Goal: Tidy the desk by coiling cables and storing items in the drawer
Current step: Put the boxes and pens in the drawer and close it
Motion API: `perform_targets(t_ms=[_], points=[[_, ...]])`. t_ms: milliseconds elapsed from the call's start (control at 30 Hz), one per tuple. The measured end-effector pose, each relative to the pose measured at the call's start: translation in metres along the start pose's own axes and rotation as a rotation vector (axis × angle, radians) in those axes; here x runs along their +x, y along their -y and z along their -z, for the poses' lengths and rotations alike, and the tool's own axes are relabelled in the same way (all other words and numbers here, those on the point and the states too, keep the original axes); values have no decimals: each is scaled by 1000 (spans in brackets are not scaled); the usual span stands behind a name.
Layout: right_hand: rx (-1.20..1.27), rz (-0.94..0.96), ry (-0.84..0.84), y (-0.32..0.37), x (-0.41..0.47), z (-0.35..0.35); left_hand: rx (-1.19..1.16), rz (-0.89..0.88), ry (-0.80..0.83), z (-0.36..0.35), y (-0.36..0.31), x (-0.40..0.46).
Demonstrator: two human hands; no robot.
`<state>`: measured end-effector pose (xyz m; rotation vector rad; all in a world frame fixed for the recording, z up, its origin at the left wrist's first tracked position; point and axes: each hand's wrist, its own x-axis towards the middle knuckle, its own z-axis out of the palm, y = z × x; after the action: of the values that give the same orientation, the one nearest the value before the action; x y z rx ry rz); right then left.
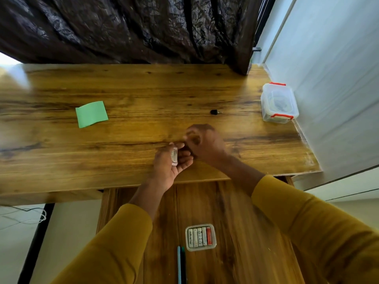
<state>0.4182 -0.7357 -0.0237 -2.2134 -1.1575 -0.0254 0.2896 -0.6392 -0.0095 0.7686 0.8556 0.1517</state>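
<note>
"Heybright" reads on the leftmost battery [190,239] in the clear battery case [200,237]; print on the other batteries too small to read.

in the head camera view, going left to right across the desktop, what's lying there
green paper → small white item held in the left hand → right hand → small black key-like object → clear container with red clips.

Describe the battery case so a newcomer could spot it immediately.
Start at the open drawer pulled out beneath the wooden desk. On its floor lies a small clear battery case, beside two pens. It alone holds a row of batteries, one red.
</note>
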Motion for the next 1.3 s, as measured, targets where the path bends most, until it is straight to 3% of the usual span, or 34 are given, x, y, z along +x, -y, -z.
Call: perform_targets(t_ms=[167,333,500,733,867,1000,1133,1300], points=[[-299,-265,76,-46,35,25,8,-5,27,3,4,6],[-404,-255,210,-69,49,43,-3,-8,58,3,7,9],[-416,-258,123,-76,50,42,-17,-3,72,5,8,11],[-10,-598,35,-64,34,40,32,-33,41,1,10,7],[419,-836,-19,-23,-3,42,104,-22,14,0,15,-12],[714,-830,22,34,-60,41,404,-131,-31,22,33,-43],[848,-854,72,83,-119,33,702,-334,-46,71,68,-88],[804,-892,187,114,-173,5,808,-233,-75,127,105,-129]])
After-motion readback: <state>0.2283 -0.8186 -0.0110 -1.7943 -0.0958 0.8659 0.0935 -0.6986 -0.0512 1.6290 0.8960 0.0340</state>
